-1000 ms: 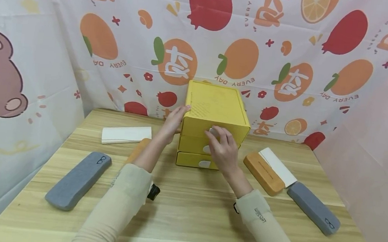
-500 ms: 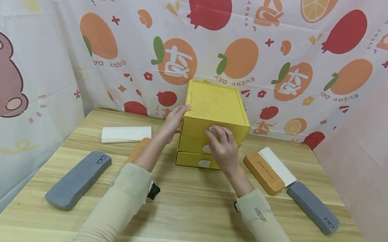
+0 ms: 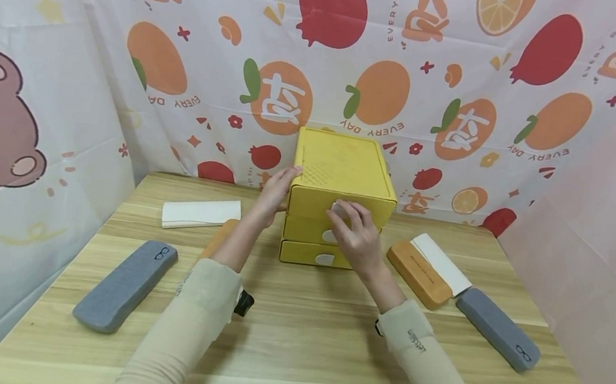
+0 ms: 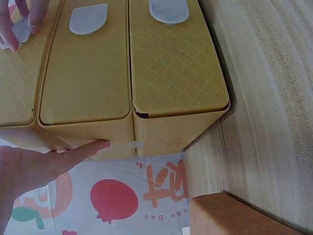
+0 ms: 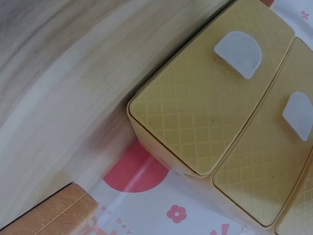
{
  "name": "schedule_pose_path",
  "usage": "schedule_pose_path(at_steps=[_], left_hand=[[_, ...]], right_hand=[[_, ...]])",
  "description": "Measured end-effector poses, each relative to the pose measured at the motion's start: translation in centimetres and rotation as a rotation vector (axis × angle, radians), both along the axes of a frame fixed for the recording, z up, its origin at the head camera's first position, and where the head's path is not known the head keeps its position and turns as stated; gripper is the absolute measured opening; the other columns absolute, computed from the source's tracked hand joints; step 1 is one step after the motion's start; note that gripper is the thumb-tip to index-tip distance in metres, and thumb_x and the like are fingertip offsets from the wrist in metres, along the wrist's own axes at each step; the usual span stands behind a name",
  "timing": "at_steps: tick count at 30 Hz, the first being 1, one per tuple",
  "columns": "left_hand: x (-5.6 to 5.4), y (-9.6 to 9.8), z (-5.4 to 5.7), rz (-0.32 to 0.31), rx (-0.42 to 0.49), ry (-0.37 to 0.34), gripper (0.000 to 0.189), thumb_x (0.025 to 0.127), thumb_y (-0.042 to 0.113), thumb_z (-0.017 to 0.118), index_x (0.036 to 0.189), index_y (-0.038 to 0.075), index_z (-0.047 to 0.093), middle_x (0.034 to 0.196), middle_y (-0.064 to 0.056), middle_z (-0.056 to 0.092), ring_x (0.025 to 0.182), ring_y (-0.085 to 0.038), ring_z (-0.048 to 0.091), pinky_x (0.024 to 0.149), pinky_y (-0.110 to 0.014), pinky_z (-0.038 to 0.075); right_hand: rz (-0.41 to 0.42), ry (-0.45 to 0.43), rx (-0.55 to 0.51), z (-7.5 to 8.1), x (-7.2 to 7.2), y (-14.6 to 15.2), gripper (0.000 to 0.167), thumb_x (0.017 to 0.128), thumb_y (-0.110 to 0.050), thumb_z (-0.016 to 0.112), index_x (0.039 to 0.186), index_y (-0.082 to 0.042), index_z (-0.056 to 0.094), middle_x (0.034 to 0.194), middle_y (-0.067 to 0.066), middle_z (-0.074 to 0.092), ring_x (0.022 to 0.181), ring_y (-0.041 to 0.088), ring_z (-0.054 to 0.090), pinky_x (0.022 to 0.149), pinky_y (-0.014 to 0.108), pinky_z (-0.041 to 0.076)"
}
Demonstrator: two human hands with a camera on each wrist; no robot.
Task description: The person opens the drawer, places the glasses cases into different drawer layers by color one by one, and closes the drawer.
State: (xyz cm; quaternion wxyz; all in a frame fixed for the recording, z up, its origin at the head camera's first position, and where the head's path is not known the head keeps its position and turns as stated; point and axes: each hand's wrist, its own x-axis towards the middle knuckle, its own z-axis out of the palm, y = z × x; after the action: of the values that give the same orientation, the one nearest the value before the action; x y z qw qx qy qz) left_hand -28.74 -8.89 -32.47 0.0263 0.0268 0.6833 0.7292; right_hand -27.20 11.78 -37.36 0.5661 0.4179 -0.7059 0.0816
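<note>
A yellow three-drawer storage box [image 3: 345, 158] stands at the back of the table, all its drawers closed flush. Against its left side rests my left hand [image 3: 273, 198], its thumb stretched along the wall in the left wrist view. My right hand [image 3: 357, 235] is at the top drawer's front, thumb and fingers pinching the white drawer handle [image 3: 338, 209]. Those fingertips also show on the handle in the left wrist view's corner. The lower drawers have white handles too, such as the bottom handle [image 5: 239, 53]. My right hand is out of the right wrist view.
On the left lie a white glasses case [image 3: 201, 214], a grey glasses case [image 3: 125, 285] and an orange case [image 3: 220, 238] partly behind my forearm. On the right lie another orange case [image 3: 419, 274], a white case [image 3: 443, 265] and a grey case [image 3: 498, 329]. A printed curtain hangs behind.
My right hand has shifted very slightly right at the handle, and its sleeve moved with it. The left hand and the box look the same.
</note>
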Motion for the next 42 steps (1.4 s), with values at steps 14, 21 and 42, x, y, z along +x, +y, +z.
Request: schedule_pose_path(at_steps=[14,21,42], left_hand=[[-0.1,0.1,-0.1,-0.006,0.021,-0.005,0.058,0.093,0.041,0.045,0.143,0.013,0.034,0.148,-0.005,0.022,0.132,-0.033,0.018,0.095,-0.056,0.03],[-0.2,0.1,-0.1,-0.004,0.027,-0.011,0.064,0.092,0.044,0.046,0.145,0.012,0.029,0.149,-0.007,0.018,0.132,-0.034,0.017,0.094,-0.055,0.032],[0.0,0.0,-0.1,-0.02,0.031,0.019,0.056,0.094,0.038,0.042,0.142,0.012,0.034,0.148,-0.004,0.022,0.133,-0.032,0.018,0.094,-0.061,0.028]], right_hand=[[0.017,-0.005,0.008,0.0,1.2,0.5,0.021,0.076,-0.001,0.069,0.097,-0.006,0.071,0.11,0.015,0.059,0.096,0.032,0.056,0.078,0.035,0.05],[0.041,0.038,-0.001,-0.1,1.6,0.6,0.016,0.081,-0.004,0.064,0.095,-0.007,0.071,0.109,0.015,0.06,0.094,0.031,0.056,0.074,0.035,0.051],[0.155,0.128,-0.004,-0.2,2.8,1.1,0.012,0.084,-0.006,0.065,0.095,-0.005,0.071,0.108,0.016,0.062,0.092,0.031,0.058,0.076,0.034,0.05]])
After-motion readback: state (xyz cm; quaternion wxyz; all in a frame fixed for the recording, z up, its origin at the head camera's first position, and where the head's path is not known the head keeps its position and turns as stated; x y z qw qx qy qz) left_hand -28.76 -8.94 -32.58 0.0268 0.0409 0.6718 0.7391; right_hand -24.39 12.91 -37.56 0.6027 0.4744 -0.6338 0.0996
